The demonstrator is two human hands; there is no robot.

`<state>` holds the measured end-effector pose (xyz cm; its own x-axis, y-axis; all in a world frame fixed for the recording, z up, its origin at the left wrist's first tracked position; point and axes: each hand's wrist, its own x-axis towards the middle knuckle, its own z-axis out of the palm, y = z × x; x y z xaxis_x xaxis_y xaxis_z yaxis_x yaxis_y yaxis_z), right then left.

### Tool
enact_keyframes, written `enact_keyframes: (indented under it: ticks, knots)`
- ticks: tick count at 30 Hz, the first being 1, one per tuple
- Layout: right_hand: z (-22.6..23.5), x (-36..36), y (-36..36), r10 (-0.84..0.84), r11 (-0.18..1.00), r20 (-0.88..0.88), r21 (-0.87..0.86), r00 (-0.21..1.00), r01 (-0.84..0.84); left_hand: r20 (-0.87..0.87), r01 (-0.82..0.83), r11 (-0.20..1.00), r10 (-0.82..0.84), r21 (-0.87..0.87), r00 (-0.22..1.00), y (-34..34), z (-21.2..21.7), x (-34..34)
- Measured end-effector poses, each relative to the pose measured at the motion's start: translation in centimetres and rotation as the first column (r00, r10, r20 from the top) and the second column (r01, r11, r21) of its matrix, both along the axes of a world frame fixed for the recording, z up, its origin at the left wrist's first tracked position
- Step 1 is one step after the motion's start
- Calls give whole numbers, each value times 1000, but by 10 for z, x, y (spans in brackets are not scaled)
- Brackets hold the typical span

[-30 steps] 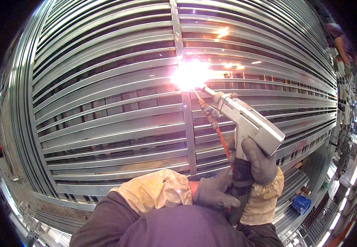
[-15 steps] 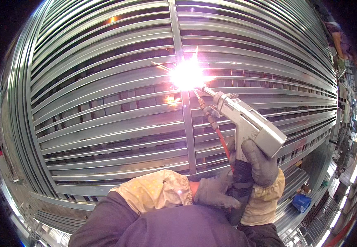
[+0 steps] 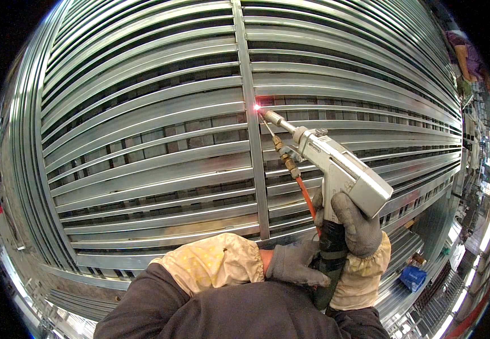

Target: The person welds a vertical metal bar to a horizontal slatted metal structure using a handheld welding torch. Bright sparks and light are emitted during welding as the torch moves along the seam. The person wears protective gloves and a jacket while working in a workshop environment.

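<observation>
Grey handheld welding gun (image 3: 335, 169) in my gloved grip, angled up-left, nozzle tip touching vertical bar (image 3: 252, 141) of slatted steel panel (image 3: 143, 141); small pink glow at contact.

Welding gun's (image 3: 335, 169) lower handle hidden.
</observation>
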<state>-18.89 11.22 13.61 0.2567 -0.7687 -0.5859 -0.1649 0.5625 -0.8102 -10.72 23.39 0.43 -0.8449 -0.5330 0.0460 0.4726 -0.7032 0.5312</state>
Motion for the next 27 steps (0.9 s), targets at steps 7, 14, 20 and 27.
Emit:
enact_keyframes:
  ticks: [7, 14, 20, 27]
  knots:
    - [0, -2, 3, -3, 999, -85, -45, 996, -1, 57, 6, 994, 0, -113, 998, -6, 6, 8]
    - [5, 4, 1, -5, 1000, -62, -7, 998, 4, 10, -166, 985, 167, -51, 986, 2, 10, 3]
    - [4, 1, 4, -28, 1000, -48, -9, 998, 28, 48, -6, 999, 8, -50, 999, -1, 4, 4]
    - [0, 0, 6, -51, 999, -4, 0, 999, 51, 24, -11, 999, 12, -37, 1000, 1, 1, 2]
